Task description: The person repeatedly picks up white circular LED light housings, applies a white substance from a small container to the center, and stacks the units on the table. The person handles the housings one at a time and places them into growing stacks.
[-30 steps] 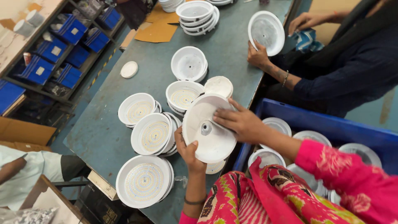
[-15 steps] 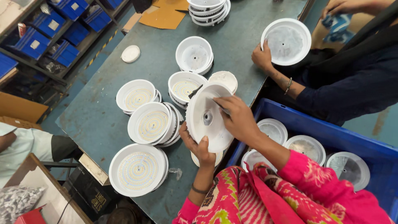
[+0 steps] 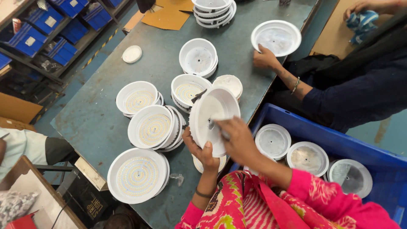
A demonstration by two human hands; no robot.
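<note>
My left hand (image 3: 201,151) grips the lower rim of a round white lamp housing (image 3: 212,111), tilted on edge above the table's near corner. My right hand (image 3: 238,141) presses against the housing's inner face near its centre hole, fingers curled; whether a small tool is in it I cannot tell. Another white disc (image 3: 197,165) lies under my left hand. Stacks of white housings with yellow dotted light boards (image 3: 137,174) (image 3: 154,126) (image 3: 136,98) (image 3: 188,90) stand to the left on the grey-green table (image 3: 97,123).
A blue crate (image 3: 322,127) at my right holds several white discs (image 3: 273,141). Across the table another person's hand (image 3: 265,58) rests by a white housing (image 3: 276,37). More housings (image 3: 198,56) (image 3: 213,10), a small white cap (image 3: 132,54), cardboard (image 3: 166,18) and blue bins (image 3: 34,40) lie farther off.
The housing has been tipped further upright and turned in my hands. My right hand has slid from its upper rim down to the centre of its face.
</note>
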